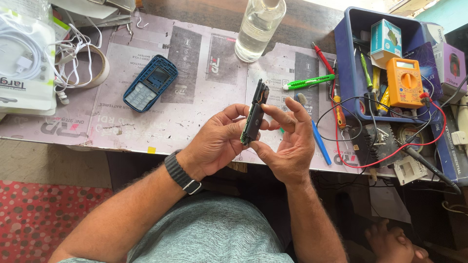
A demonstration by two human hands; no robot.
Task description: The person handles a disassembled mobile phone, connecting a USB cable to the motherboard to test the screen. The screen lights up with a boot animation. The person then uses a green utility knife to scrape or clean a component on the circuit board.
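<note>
A thin black phone body [255,117], its green circuit board edge showing, is being held upright edge-on, pinched between the fingers of the left hand [217,141] and the right hand [288,141]. Right of the phone body, a blue bin [342,63] is holding an orange multimeter [404,82], screwdrivers and a small box [385,38].

A blue phone cover [150,83], clear bottle [258,29] and orange multimeter [404,83] lie nearby.
</note>
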